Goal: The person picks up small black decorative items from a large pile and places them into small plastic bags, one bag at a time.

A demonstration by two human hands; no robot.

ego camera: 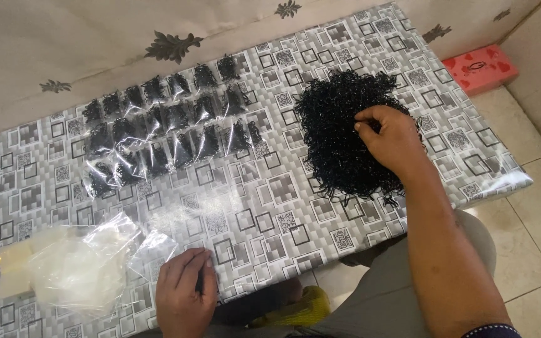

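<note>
The right hand (394,139) rests on top of a heap of small black elastic bands (345,134), its fingertips (363,127) pinched together into the tangle, closed on a few of the bands. The heap spreads out under and all around that pinch, mostly to its left and toward the near table edge, with loose strands trailing past the wrist.

The left hand (186,291) lies knuckles-up at the near edge of the table (252,206), fingers curled down onto the corner of one clear empty plastic bag (151,247), pressing it flat. Just left of that hand sits a loose stack of more empty clear bags (73,269), too overlapped to count.

Between the two hands the patterned grey tablecloth is bare. Beyond the left hand, well apart from it, filled small bags of black bands (167,128) lie in about three slanted rows; roughly two dozen, though glare blurs the exact count. Far right of the right hand, a single red box (480,67) sits on the tiled floor beside the table.
</note>
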